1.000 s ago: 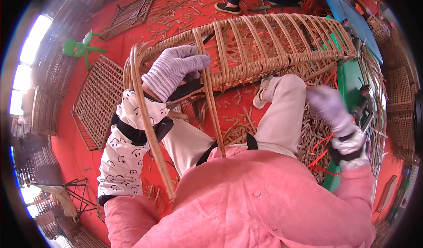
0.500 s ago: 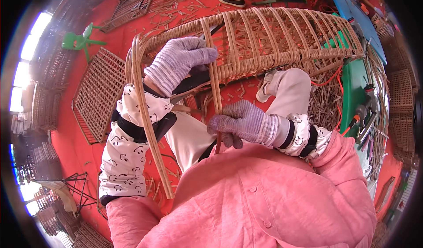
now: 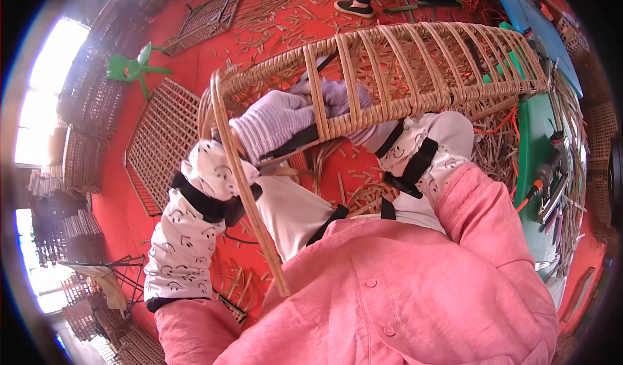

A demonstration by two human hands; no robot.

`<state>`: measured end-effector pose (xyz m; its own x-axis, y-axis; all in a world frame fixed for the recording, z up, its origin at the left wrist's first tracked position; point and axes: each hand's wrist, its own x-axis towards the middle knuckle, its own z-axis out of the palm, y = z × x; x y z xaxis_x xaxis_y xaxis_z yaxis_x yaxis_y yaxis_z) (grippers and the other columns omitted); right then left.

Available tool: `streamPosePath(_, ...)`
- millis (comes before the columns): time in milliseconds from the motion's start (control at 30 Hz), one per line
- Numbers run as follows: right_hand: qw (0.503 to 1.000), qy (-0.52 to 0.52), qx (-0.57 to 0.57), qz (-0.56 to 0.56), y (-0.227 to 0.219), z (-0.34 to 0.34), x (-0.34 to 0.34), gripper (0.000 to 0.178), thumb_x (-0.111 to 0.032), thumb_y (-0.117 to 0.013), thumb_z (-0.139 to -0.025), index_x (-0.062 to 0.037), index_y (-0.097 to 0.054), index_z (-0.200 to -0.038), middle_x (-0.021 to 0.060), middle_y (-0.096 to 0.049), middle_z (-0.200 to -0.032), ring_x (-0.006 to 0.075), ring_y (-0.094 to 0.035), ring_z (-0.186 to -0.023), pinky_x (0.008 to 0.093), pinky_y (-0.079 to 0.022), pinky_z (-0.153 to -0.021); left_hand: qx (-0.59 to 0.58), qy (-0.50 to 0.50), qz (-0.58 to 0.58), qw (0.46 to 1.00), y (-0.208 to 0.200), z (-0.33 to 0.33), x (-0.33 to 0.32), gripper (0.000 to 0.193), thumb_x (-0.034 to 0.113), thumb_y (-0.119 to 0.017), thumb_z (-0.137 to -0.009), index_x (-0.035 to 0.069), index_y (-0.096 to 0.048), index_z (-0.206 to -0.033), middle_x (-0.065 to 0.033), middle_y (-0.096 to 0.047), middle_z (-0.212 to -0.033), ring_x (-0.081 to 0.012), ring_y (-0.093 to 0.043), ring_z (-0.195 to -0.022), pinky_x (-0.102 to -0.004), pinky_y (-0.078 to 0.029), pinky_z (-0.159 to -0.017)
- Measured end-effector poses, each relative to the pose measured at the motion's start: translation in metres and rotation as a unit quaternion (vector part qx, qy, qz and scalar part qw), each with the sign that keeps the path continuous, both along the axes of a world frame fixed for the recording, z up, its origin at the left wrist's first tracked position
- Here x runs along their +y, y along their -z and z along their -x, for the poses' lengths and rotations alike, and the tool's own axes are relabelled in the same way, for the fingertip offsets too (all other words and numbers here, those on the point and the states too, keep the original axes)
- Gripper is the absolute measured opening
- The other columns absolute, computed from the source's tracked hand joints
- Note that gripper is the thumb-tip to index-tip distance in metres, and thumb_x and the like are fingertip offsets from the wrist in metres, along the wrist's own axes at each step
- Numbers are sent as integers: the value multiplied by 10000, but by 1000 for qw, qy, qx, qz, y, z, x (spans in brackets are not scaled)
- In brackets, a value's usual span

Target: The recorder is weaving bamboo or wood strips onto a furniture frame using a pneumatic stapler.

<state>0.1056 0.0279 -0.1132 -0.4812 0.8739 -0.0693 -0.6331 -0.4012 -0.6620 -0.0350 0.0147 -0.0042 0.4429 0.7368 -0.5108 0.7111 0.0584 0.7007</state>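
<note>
A long, curved wicker frame [image 3: 402,115] wound with brown cane lies across my lap. My left hand [image 3: 276,118], in a striped lilac glove, is at its left part beside a dark flat bar [image 3: 295,141]. Its fingers are curled, and what they hold is hidden. My right hand [image 3: 350,97] reaches under the near rim into the frame, close to the left fingers; cane strands partly cover it, hiding its grip. An upright cane strand [image 3: 315,83] crosses in front of the hands. A longer loose cane length [image 3: 250,199] hangs over my left forearm towards my chest.
A lattice wicker panel [image 3: 159,141] and green stool [image 3: 133,66] stand on the red floor at left. Cane scraps litter the floor ahead. A green board [image 3: 535,170] with tools, including a drill-like tool [image 3: 545,170], is at right. Another person's shoe [image 3: 355,8] shows at the top.
My right hand has moved from near my waist, where it held the cane strand's lower part, up under the rim into the frame. That strand no longer runs down to my waist in front.
</note>
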Motion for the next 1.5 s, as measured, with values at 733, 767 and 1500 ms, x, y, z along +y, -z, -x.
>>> streamPosePath(733,948,-122,-290,-47,-50,-16,-100,233,-256,-660,-790,-31,-632,-843,49,-604,-634,115,-553,-462,248,-460,-442,-124,131,-334,925,-13,28,-47,200,88,-608,-775,-13,-621,-947,-114,-619,-895,-217,-611,-794,-308,-493,-694)
streamPosePath(767,928,-52,-342,-140,-37,-16,-96,213,-247,-650,-799,-43,-635,-857,42,-604,-633,114,-562,-489,247,-464,-464,-164,18,-184,969,-16,26,-44,175,114,-593,-806,-17,-631,-917,-95,-628,-830,-170,-612,-759,-283,-488,-673)
streamPosePath(1500,998,-27,3,64,-50,-6,-93,261,-103,-662,-773,3,-574,-994,83,-610,-805,176,-615,-712,291,-519,-672,-233,-85,-123,961,-4,22,-29,187,151,-618,-828,-15,-633,-914,-31,-611,-741,-61,-561,-640,-201,-468,-555)
